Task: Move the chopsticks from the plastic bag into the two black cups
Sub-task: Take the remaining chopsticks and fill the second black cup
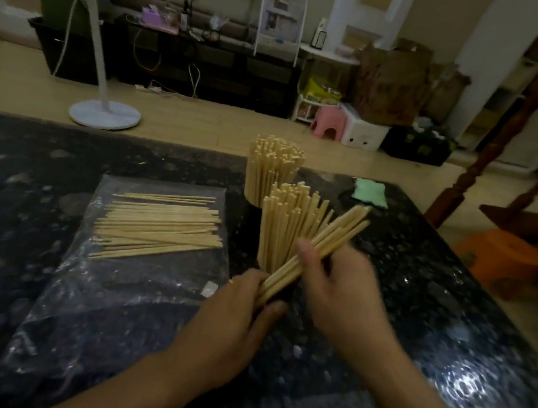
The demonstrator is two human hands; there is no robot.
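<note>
A clear plastic bag lies flat on the dark table with several pale wooden chopsticks on its far half. Two black cups stand to its right, both packed with upright chopsticks: the far cup's bundle and the near cup's bundle. The cups themselves are mostly hidden; a dark strip of the near cup shows between my hands. A slanted bunch of chopsticks leans across the near cup. My left hand grips its lower end. My right hand holds its middle, fingers curled round it.
The table is dark speckled stone, its far edge just behind the cups. A green cloth lies at the back right. Beyond are a white lamp base on the floor, a pink stool and an orange stool.
</note>
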